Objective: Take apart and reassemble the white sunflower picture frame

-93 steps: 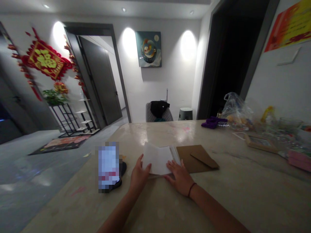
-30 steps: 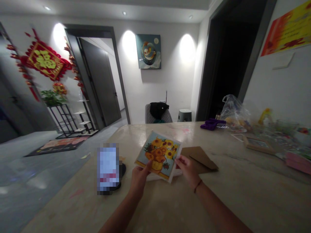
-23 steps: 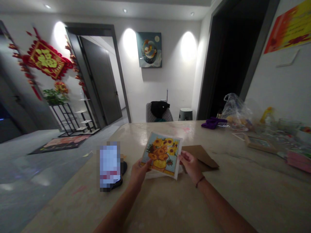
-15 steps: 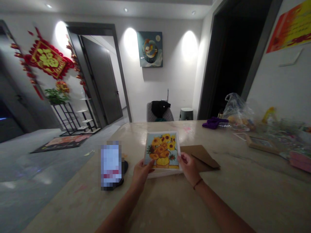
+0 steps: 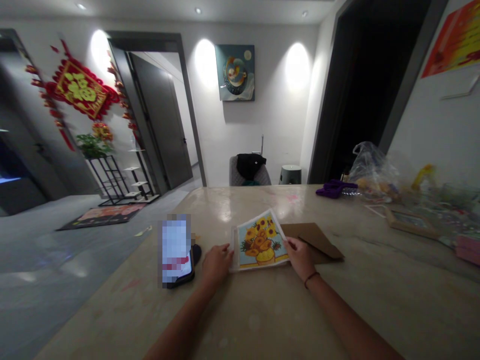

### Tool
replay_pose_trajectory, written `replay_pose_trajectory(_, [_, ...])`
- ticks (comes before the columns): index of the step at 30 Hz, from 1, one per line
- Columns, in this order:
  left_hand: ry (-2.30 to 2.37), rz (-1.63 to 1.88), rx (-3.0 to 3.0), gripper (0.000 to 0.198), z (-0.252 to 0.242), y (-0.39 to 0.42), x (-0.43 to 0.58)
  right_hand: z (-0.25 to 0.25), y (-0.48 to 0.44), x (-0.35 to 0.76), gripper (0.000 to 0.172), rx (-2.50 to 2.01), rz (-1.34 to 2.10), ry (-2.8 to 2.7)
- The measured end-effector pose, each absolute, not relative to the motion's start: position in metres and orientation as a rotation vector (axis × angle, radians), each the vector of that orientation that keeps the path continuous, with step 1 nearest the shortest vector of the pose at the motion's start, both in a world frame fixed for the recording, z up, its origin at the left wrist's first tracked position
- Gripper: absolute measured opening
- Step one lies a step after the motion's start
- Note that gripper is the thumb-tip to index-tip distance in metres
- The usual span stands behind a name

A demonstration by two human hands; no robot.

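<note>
A sunflower picture [image 5: 262, 241] with a white border is tilted above the table, its right side raised. My right hand [image 5: 301, 257] pinches its right edge. Beneath it, a white frame or sheet [image 5: 234, 250] shows at the left. My left hand [image 5: 217, 264] is at that left edge, fingers bent together; whether they grip it is hard to tell. A brown envelope [image 5: 317, 240] lies just behind my right hand. Left of my left hand is a phone [image 5: 176, 250] with a blurred screen, resting against a dark round stand.
On the table [image 5: 258, 315], farther right, are a purple cloth [image 5: 332, 188], a clear plastic bag [image 5: 371, 170], a wooden frame [image 5: 408, 222] and a pink item [image 5: 467, 248]. Across the table stands a chair [image 5: 234, 172] with black clothing on it.
The sunflower picture has turned and shifted right in my right hand. My left hand has let go of it and moved to the left edge of the white piece beneath. The view has shifted slightly.
</note>
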State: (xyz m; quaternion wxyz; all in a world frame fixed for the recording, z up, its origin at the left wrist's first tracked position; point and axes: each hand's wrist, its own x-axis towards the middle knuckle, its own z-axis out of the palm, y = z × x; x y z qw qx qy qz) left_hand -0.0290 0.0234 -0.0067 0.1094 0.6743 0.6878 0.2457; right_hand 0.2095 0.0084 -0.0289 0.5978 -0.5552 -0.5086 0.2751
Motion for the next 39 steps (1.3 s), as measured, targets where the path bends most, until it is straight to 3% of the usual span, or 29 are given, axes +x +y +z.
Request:
replay_pose_trajectory(14, [2.005, 0.585, 2.105, 0.037, 0.003, 0.005, -0.012, -0.036, 0.007, 0.199, 0.022, -1.456, 0.436, -1.267])
replay_pose_trajectory(18, [2.011, 0.596, 2.137, 0.037, 0.001, 0.003, -0.011, -0.037, 0.008, 0.199, 0.024, -1.546, 0.297, -1.380])
replay_pose_trajectory(22, [2.020, 0.605, 2.150, 0.039, 0.001, 0.002, -0.010, -0.037, 0.007, 0.201, 0.037, -1.579, 0.163, -1.551])
replay_pose_trajectory(27, [1.833, 0.703, 2.418, 0.045, -0.002, 0.008, -0.011, -0.037, 0.005, 0.200, 0.028, -1.543, 0.157, -1.750])
replay_pose_trajectory(32, [1.633, 0.529, 2.552, 0.041, -0.004, 0.011, -0.015, -0.030, 0.007, 0.214, 0.029, -1.580, 0.102, -1.683])
replay_pose_trajectory(35, [1.730, 0.537, 2.552, 0.045, -0.002, 0.010, -0.017, -0.025, 0.008, 0.236, 0.037, -1.759, -0.011, -1.556])
replay_pose_trajectory(37, [1.844, 0.484, 2.497, 0.048, 0.000, 0.009, -0.018, -0.022, 0.006, 0.253, 0.049, -2.117, -0.147, -1.473])
replay_pose_trajectory(39, [1.914, 0.417, 2.437, 0.051, 0.002, 0.008, -0.018, -0.020, 0.005, 0.268, 0.048, -2.345, -0.087, -1.454])
